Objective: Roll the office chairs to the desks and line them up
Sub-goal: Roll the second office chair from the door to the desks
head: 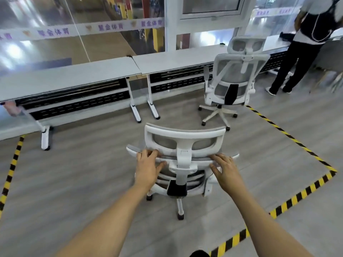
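Both grips were curled over the backrest top of the near chair (182,145), the left grip (148,165) and the right grip (225,170) either side of its headrest post. It stood on the grey floor (83,182), short of the long white surface (74,75). The far chair (235,75) sat close against that surface, a person (300,52) standing beyond, and striped tape (289,134) boxed the floor.

**White, grey, warning stripes**

We see the near chair (183,158), lower centre, white-framed with grey mesh and a black block; the far chair (239,71) matches. Desks (74,75) are pale grey over black slotted panels. Yellow-and-black striped tape (297,198) crosses the grey wood-grain floor (83,182).
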Available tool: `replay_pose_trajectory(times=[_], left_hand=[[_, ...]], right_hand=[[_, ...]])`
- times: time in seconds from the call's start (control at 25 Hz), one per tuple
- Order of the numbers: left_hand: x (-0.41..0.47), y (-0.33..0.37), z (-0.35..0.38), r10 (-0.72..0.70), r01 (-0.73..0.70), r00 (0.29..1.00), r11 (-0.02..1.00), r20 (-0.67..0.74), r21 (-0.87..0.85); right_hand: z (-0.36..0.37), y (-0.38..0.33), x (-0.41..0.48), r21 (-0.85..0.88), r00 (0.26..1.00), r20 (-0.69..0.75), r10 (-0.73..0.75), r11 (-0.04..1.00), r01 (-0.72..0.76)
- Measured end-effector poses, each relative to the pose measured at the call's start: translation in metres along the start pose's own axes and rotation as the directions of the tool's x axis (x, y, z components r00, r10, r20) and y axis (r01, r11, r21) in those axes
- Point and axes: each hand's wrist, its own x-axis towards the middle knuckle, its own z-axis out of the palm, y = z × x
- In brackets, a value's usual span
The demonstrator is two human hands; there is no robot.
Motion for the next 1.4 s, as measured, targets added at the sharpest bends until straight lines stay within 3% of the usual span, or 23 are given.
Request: replay_pose_trajectory(times=[0.2, 0.52, 0.72, 1.12, 1.4], left_hand=[[0.167, -0.004, 0.035, 0.037, -0.037, 0.999, 0.999, -0.031, 0.016], [0.419, 0.016, 0.107, -0.107, 0.108, 0.994, 0.994, -0.032, 0.015], [0.533, 0.022, 0.135, -0.165, 0.163, 0.985, 0.986, -0.053, -0.037], [0.700, 0.002, 0.170, -0.173, 0.173, 0.985, 0.984, -0.014, 0.028], [0.712, 0.014, 0.181, -0.214, 0.196, 0.974, 0.960, 0.076, 0.201]], right_hand=[[0.030, 0.050, 0.170, 0.064, 0.998, -0.040, -0.037, 0.997, 0.040], [0.050, 0.131, 0.461, 0.076, 0.994, 0.062, -0.088, 0.994, 0.084], [0.058, 0.161, 0.591, 0.090, 0.981, 0.106, -0.165, 0.984, 0.156], [0.088, 0.183, 0.759, 0.067, 0.986, 0.128, -0.111, 0.992, 0.103], [0.081, 0.187, 0.786, 0.016, 0.969, 0.228, -0.096, 0.995, 0.095]])
